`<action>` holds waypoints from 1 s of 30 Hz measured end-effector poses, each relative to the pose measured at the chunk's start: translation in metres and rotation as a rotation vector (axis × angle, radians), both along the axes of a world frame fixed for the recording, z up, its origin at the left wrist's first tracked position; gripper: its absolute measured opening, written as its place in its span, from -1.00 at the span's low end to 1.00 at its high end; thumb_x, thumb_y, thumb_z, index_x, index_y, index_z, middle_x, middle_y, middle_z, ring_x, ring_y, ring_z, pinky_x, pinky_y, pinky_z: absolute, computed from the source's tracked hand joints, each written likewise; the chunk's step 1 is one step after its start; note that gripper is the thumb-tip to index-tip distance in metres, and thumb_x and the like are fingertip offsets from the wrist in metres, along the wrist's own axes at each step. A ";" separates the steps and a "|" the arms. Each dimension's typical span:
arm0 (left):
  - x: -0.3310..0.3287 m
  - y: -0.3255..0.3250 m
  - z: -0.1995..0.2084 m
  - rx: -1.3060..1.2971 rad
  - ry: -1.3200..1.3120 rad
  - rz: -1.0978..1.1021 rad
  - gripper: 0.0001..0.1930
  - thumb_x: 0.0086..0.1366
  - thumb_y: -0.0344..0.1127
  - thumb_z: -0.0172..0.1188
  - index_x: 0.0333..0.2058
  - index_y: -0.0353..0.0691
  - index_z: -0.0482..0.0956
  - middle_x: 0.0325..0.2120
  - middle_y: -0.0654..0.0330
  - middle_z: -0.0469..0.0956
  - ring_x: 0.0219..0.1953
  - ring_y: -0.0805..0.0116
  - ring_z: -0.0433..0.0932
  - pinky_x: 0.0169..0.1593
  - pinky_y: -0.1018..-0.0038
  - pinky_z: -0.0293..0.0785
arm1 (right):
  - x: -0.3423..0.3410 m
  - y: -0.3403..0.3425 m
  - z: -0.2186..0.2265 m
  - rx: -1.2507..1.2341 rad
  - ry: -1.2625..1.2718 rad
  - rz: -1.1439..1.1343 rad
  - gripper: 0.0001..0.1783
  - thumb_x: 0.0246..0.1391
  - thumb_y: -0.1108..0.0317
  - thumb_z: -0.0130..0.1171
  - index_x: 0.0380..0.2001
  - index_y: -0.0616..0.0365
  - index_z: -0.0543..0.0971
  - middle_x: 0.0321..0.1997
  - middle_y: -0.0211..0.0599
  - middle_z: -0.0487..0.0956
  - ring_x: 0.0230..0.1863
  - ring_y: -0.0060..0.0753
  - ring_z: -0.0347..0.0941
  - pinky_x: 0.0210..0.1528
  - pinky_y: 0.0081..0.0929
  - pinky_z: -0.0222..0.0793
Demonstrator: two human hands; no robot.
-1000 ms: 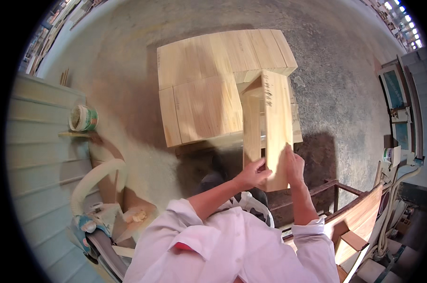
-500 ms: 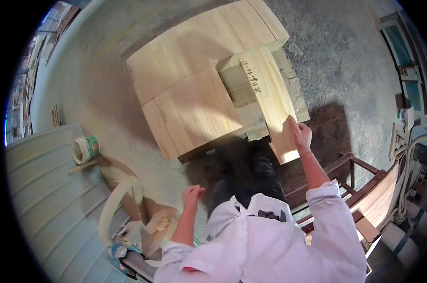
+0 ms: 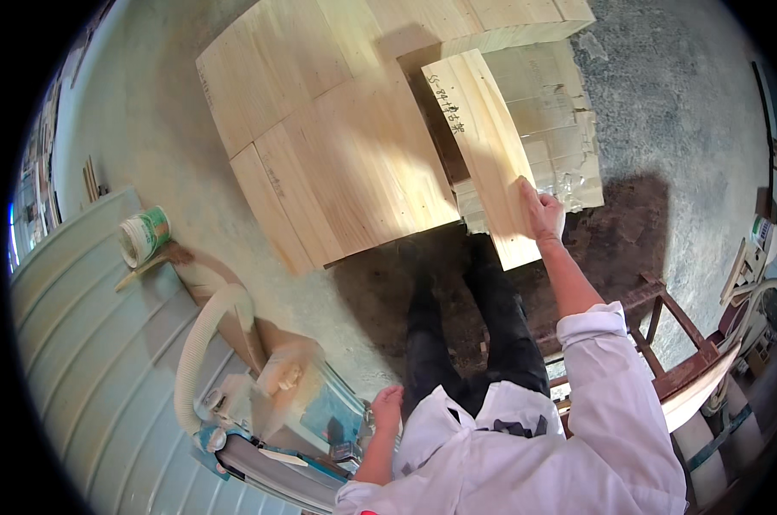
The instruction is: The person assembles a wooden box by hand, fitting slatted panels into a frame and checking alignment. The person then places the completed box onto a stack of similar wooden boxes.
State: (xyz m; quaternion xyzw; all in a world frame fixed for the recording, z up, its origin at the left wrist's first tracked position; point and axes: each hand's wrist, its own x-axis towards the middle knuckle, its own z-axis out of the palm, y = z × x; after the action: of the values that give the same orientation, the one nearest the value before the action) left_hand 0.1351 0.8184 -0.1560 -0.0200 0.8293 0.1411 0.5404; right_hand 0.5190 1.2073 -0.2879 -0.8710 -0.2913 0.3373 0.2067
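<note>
My right hand point(image 3: 543, 215) grips a long pale wooden board point(image 3: 483, 146) by its right edge near the close end, thumb on the top face. Dark handwriting marks the board's far end. It lies slanted over a cardboard-covered support point(image 3: 556, 129), with a narrow dark gap between it and the stacked wooden panels point(image 3: 354, 163) on its left. The gap narrows toward the far end of the board. Low beside my thigh, my left hand point(image 3: 388, 407) hangs with its fingers curled in, and nothing shows in it.
A machine with a ribbed hose point(image 3: 204, 352) stands at lower left beside corrugated sheeting point(image 3: 88, 318). A white and green bucket point(image 3: 145, 235) rests near it. At right are a reddish-brown frame point(image 3: 684, 343) and another bucket point(image 3: 764, 236).
My right hand has brought the board leftward, closer to the stacked panels, uncovering more cardboard on its right. My left hand has dropped back toward my body. The view has shifted too.
</note>
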 end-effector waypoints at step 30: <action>0.030 0.021 -0.052 -0.029 -0.046 0.197 -0.79 0.26 -0.45 0.20 -0.14 -0.38 0.54 -0.26 0.16 0.62 -0.26 0.50 0.55 -0.16 0.61 0.45 | -0.051 0.068 -0.172 0.013 0.148 -0.059 -0.30 -0.12 -0.24 0.33 -0.81 0.26 0.47 -0.76 -0.44 0.32 -0.60 -0.58 0.19 -0.48 -0.40 0.20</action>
State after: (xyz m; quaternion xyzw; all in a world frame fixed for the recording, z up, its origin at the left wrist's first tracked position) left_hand 0.1655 0.8396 -0.2076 -0.1122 0.8127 0.1811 0.5423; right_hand 0.4682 1.2758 -0.4601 -0.8505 -0.2517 0.3928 0.2430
